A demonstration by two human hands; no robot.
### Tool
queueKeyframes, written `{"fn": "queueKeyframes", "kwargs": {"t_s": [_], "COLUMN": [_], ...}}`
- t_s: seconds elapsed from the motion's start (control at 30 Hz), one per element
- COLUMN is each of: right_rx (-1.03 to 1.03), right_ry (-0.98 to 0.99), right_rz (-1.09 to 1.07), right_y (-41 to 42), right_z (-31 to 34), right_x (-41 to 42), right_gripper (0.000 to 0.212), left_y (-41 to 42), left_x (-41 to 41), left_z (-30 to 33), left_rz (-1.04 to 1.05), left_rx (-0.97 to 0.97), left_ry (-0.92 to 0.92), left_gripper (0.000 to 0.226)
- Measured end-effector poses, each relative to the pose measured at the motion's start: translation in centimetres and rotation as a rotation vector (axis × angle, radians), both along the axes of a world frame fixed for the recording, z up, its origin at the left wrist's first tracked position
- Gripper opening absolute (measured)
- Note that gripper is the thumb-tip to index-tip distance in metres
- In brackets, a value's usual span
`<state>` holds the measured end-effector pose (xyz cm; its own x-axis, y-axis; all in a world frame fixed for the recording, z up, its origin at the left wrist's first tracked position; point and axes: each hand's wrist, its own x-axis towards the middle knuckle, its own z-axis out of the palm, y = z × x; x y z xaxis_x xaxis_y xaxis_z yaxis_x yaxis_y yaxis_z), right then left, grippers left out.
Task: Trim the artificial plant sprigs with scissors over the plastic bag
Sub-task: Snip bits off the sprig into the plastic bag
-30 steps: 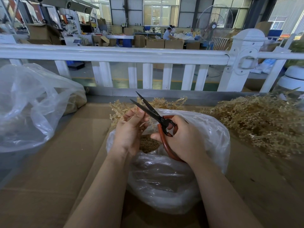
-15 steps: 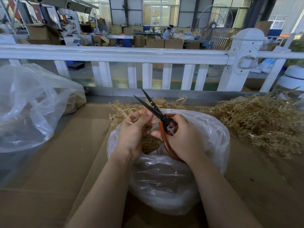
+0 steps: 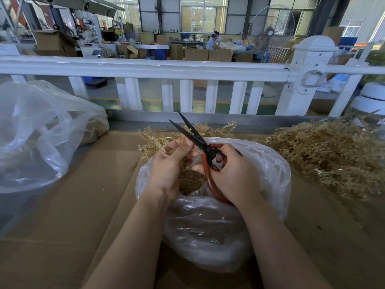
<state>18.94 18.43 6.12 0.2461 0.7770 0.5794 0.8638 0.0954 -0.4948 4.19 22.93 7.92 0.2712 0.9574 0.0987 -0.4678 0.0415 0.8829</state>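
Covering the work surface, brown cardboard [image 3: 62,215] carries a clear plastic bag [image 3: 270,176] holding trimmed bits, with a heap of tan sprigs [image 3: 325,151] to its right. Above the bag's mouth, the right hand [image 3: 235,176] grips red-handled scissors [image 3: 205,150], blades parted. The left hand [image 3: 168,163] pinches a small sprig [image 3: 183,140] beside the blades.

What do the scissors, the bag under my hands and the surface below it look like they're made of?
Scissors: dark matte metal blades, probably steel; glossy red-brown handle loops, apparently coated. Plastic bag: thin clear film, crinkled, with shiny highlights. Work surface: flat brown cardboard, matte, with visible fold seams.
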Motion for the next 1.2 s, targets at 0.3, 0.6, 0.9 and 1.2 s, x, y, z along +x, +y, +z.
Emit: {"fn": "queueKeyframes", "kwargs": {"t_s": [0.3, 0.6, 0.9, 1.2], "right_rx": [0.027, 0.073, 0.099, 0.112], "right_ry": [-0.051, -0.048, -0.016, -0.026], "right_rz": [-0.032, 0.004, 0.052, 0.035], "right_y": [-0.17, -0.05, -0.06, 0.04], "right_z": [0.29, -0.15, -0.13, -0.35], "right_x": [0.10, 0.07, -0.03, 0.14], "right_gripper": [0.069, 0.056, 0.059, 0.062], "left_y": [0.05, 0.04, 0.09, 0.05], "left_x": [-0.02, -0.19, -0.25, -0.05], "left_z": [-0.10, 0.01, 0.09, -0.01], "left_rz": [0.000, -0.013, -0.023, -0.004], "left_rx": [0.005, 0.000, 0.007, 0.072], "left_ry": [-0.017, -0.012, -0.029, -0.023], "left_gripper": [0.013, 0.008, 0.009, 0.005]}}
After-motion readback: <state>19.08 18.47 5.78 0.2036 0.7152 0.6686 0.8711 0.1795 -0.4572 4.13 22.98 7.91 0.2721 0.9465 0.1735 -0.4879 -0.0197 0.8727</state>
